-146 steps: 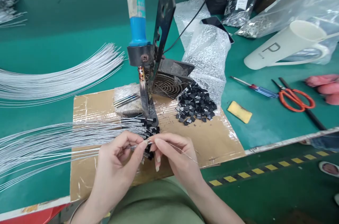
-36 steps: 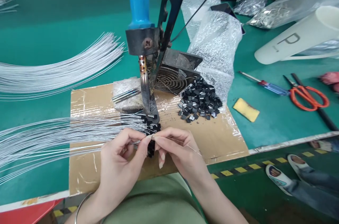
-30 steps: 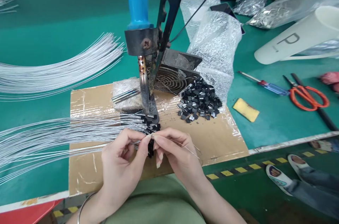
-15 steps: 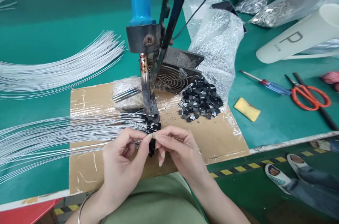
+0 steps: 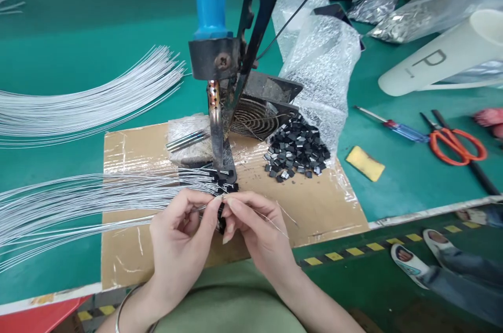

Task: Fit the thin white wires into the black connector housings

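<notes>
My left hand (image 5: 183, 233) pinches a thin wire between thumb and index finger, over the front of the cardboard (image 5: 314, 207). Fingertips of my right hand (image 5: 255, 217) meet the left ones and pinch the wire's end; fine strands (image 5: 288, 213) stick out to the right past them. What lies between the fingertips is too small to make out. Just behind the hands, black connectors (image 5: 226, 175) end a spread of white wires (image 5: 118, 191) from the left. Above them points the tip of a blue-handled soldering iron (image 5: 217, 149) on a black stand.
A pile of black connectors (image 5: 298, 149) sits right of a small fan (image 5: 255, 115). Further right are bubble wrap (image 5: 322, 71), a yellow sponge (image 5: 365, 163), a screwdriver (image 5: 404, 129), orange scissors (image 5: 458, 147) and a white cup (image 5: 440, 57). More wires (image 5: 90, 107) lie back left. Another person's feet show lower right.
Both hands have shifted slightly left and up, still pinching together. The fine strands now stand out more clearly beyond the right hand.
</notes>
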The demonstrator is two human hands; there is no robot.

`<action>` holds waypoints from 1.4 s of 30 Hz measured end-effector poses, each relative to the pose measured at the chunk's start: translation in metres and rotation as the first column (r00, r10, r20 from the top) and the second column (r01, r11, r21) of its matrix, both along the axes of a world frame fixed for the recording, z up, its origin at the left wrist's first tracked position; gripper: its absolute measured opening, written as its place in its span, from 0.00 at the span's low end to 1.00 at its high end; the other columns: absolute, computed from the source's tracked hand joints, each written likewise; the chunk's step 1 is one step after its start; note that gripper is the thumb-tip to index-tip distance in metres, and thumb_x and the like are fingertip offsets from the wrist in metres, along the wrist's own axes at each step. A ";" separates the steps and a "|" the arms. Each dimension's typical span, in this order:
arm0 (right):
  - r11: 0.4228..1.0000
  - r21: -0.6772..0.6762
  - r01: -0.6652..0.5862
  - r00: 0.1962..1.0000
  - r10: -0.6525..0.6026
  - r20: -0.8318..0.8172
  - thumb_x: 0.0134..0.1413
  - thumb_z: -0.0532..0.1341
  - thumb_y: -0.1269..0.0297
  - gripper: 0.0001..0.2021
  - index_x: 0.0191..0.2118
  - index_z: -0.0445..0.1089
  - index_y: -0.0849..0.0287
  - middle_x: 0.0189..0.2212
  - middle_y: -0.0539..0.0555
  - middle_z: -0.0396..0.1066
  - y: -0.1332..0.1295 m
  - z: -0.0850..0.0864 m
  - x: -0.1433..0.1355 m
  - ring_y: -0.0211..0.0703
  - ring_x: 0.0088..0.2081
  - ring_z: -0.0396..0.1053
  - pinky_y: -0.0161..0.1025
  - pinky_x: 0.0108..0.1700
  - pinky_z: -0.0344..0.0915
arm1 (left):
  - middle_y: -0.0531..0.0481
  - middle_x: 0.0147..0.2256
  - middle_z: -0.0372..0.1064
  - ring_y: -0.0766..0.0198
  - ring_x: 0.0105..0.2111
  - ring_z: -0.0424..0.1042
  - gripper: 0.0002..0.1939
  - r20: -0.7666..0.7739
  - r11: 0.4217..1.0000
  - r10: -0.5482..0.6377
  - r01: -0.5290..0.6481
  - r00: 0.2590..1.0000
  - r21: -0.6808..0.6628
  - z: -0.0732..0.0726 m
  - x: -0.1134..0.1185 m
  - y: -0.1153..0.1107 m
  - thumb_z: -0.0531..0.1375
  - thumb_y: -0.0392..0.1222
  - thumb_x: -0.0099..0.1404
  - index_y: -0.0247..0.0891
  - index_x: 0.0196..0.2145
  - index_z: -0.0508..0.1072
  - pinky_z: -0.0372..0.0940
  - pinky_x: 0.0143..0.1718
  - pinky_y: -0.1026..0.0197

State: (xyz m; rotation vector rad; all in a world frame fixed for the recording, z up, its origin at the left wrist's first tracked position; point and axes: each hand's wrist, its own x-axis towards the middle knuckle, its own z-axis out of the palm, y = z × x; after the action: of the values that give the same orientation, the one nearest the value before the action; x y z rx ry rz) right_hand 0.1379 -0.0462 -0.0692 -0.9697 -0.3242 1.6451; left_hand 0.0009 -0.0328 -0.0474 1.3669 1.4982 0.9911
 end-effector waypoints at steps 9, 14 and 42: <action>0.922 0.334 0.194 0.270 -0.377 0.886 0.59 0.72 0.64 0.04 0.38 0.85 0.56 0.30 0.52 0.80 -0.003 -0.017 0.082 0.37 0.24 0.71 0.35 0.26 0.70 | 0.54 0.31 0.77 0.68 0.29 0.69 0.02 0.008 0.984 0.127 -0.124 0.992 -0.128 0.020 0.003 0.005 0.68 0.41 0.65 0.43 0.35 0.82 0.60 0.25 0.68; 0.959 0.284 0.016 -0.016 -0.284 0.959 0.58 0.71 0.63 0.05 0.38 0.83 0.58 0.27 0.50 0.75 0.006 -0.025 0.098 0.37 0.25 0.68 0.36 0.27 0.67 | 0.53 0.30 0.76 0.67 0.29 0.69 0.03 0.002 0.989 0.094 -0.093 0.996 -0.118 0.021 0.003 0.004 0.67 0.39 0.65 0.41 0.32 0.81 0.61 0.27 0.65; 0.946 0.312 0.094 0.558 -0.309 0.770 0.62 0.69 0.68 0.05 0.38 0.84 0.52 0.31 0.51 0.81 0.006 0.003 0.049 0.42 0.31 0.78 0.38 0.35 0.76 | 0.51 0.29 0.76 0.65 0.26 0.66 0.07 -0.150 0.998 0.048 -0.054 0.988 -0.033 0.020 0.001 0.005 0.66 0.43 0.67 0.41 0.31 0.81 0.58 0.27 0.62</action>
State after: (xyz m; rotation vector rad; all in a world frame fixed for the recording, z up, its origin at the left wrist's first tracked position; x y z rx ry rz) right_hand 0.1872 -0.0401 -0.0657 -1.4811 -0.9751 0.8063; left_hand 0.0021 -0.0277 -0.0277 1.4082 1.6617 0.9043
